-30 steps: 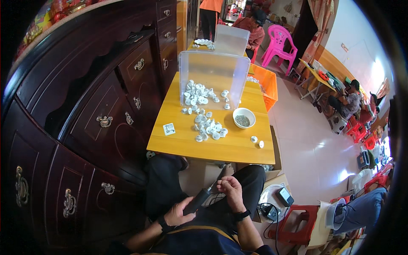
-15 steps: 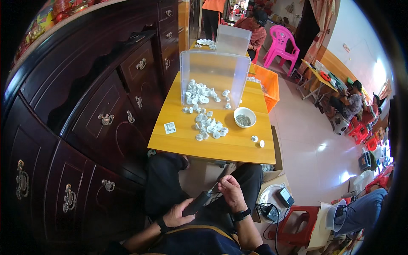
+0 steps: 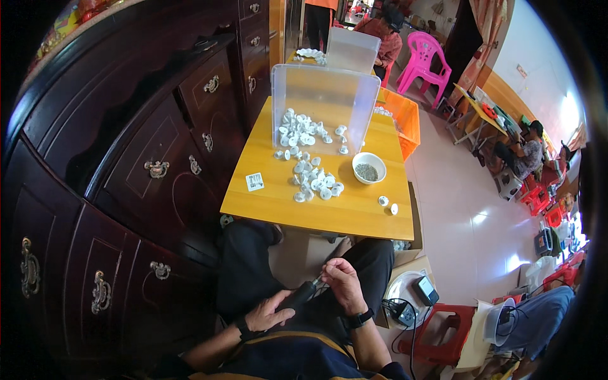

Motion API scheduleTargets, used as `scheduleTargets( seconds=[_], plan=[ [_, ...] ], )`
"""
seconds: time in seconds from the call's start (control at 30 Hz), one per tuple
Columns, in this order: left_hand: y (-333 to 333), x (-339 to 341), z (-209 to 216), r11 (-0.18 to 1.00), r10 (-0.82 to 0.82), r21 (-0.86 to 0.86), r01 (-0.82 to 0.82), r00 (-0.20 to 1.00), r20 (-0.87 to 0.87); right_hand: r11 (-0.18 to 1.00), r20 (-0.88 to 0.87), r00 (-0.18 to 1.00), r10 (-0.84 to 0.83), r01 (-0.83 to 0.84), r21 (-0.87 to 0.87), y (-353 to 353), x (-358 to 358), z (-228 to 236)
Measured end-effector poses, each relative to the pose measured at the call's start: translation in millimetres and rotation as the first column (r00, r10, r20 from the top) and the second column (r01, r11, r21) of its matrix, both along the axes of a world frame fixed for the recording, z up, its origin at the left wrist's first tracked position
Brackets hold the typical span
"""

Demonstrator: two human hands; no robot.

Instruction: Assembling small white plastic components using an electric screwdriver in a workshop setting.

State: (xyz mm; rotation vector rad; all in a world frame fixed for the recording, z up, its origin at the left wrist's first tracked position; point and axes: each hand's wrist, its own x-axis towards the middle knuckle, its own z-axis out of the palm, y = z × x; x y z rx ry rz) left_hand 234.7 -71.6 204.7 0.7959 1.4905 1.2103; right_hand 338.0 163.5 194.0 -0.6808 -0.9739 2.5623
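Note:
Above my lap, my left hand is wrapped round the dark body of a black electric screwdriver, which tilts up to the right. At its front end, my right hand pinches thumb and fingers by the metal bit; whether a small part is between them I cannot make out. Beyond my knees on the yellow table lies a loose heap of small white round plastic pieces. To the right of the heap stands a white bowl filled with tiny metal screws. Two white pieces lie apart near the right edge.
A clear plastic bin lies on its side at the table's back, with more white pieces. Dark cabinets line the left. An orange crate stands behind right; a red stool and cables are at my right. Other people sit farther off.
My view has shifted slightly. The right fingers have come a little closer to the front of the screwdriver, which my left hand still holds.

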Motion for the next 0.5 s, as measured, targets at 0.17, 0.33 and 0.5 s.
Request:
scheduleTargets(
  seconds=[0.17, 0.33, 0.5],
  plan=[
    [2, 1, -3, 1.0, 0.006, 0.008, -0.006, 1.0, 0.03, 0.999, 0.004, 1.0, -0.028, 0.028, 0.035, -7, -4, 2],
    [1, -3, -5, 1.0, 0.012, 0.018, -0.019, 0.942, 0.334, 0.999, -0.05, 0.999, 0.012, -0.01, 0.041, -7, -8, 1],
    [1, -10, 5, 0.998, -0.029, 0.068, -0.001, 0.902, 0.43, 1.0, -0.049, 0.999, 0.023, -0.023, 0.014, -5, -13, 2]
  ],
)
